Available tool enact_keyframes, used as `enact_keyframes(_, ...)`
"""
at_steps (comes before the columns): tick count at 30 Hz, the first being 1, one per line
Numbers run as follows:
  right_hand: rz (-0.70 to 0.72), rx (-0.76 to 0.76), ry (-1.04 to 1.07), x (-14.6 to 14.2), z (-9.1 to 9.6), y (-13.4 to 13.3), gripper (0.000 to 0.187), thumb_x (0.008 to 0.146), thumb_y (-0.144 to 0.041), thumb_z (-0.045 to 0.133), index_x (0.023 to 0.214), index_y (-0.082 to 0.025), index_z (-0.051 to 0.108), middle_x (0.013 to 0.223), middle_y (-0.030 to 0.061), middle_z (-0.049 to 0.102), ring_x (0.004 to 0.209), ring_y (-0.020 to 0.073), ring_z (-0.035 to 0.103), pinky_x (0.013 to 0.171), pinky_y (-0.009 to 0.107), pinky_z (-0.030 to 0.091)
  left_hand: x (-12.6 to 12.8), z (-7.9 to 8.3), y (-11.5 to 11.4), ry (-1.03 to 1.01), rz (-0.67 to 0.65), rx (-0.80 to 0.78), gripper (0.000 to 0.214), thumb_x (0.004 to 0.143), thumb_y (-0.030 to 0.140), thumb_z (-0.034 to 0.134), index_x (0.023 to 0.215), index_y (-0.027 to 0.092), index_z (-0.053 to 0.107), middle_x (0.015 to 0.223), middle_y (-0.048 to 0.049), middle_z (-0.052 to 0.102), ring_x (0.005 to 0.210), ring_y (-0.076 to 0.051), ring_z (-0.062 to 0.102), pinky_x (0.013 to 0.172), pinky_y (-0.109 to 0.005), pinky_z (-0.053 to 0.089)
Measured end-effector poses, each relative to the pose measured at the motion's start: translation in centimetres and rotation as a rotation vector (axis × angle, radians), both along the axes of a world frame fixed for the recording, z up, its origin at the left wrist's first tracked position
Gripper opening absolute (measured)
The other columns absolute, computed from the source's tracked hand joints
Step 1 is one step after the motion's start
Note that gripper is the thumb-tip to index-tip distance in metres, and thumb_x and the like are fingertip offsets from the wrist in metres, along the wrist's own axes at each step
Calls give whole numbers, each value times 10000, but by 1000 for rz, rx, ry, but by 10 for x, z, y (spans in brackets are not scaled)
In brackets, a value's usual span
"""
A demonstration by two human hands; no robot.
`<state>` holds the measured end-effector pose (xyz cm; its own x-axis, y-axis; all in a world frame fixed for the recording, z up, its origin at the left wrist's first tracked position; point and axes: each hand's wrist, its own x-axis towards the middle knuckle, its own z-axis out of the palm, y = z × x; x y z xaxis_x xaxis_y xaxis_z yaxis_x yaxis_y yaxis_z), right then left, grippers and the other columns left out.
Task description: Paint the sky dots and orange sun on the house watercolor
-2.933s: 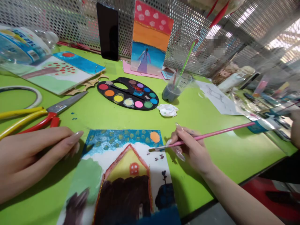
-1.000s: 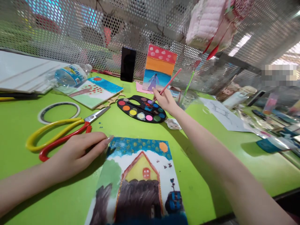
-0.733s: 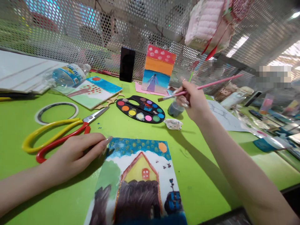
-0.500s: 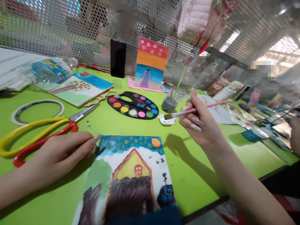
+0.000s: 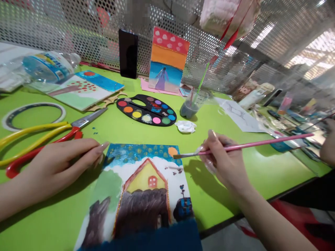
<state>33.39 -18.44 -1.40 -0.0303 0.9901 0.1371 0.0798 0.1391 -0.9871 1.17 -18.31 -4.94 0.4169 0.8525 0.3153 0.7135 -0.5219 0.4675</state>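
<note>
House painting (image 5: 141,205): it lay flat on the green table (image 5: 267,174) at six o'clock in my view, between the two hands; I took its middle as the hub of my clock.
Right hand (image 5: 222,153): I saw it at two o'clock, thumb and fingers pinching the pink brush (image 5: 261,142) toward its bristle end, the long handle pointing off near three.
Brush tip (image 5: 178,156): it sat over the lower edge of the orange disc (image 5: 172,151), between one and two o'clock; from my feed I could not tell whether the bristles met the surface.
Left hand (image 5: 57,164): it was at ten o'clock, back upward, fingers drawn together and loosely bent, a nail right by the painting's upper corner; I could not tell whether it gripped the edge.
Scissors (image 5: 81,122): they lay just beyond the left hand, blades aimed at two.
Tape roll (image 5: 62,113): it rested flat at ten, beside the scissors' handles.
Palette (image 5: 146,107): I had it at twelve, black, with round wells of colour.
White wad (image 5: 185,126): crumpled, at one, just beside the palette.
Clear cup (image 5: 190,108): also at one, holding greyish liquid and a green stick.
Tree painting (image 5: 83,89): it lay at eleven, near a bottle (image 5: 49,66) on its side.
Phone (image 5: 128,54): it stood upright near twelve.
Sketch sheet (image 5: 239,113): flat, at two.
</note>
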Motion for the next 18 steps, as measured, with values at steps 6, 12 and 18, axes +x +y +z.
enact_keyframes(6, -17, -71, -70, -8, -14, 3, 473, 780, -558, 674, 512, -176, 591, 350, -66, 383, 290, 24, 295, 273, 173, 159, 6, 4, -3, -1, 44, -13, 397, 956, 383, 353, 637, 209, 514, 536, 69, 516, 484, -54, 464, 536, -179, 341)
enact_keyframes(12, 35, -86, -198, -15, -11, 13, 520, 803, -579, 636, 501, -158, 593, 401, -41, 425, 348, 21, 344, 316, 176, 193, 1, 2, 2, -4, -16, 43, 355, 935, 354, 392, 645, 220, 546, 531, 80, 547, 463, -50, 480, 490, -178, 333)
enact_keyframes(18, 109, -170, -169, -17, -15, 18, 554, 815, -623, 587, 515, -158, 571, 393, -59, 362, 335, 22, 301, 318, 182, 177, 10, 11, -6, 11, 86, -46, 404, 948, 398, 335, 640, 226, 533, 544, 73, 543, 498, -67, 485, 546, -199, 353)
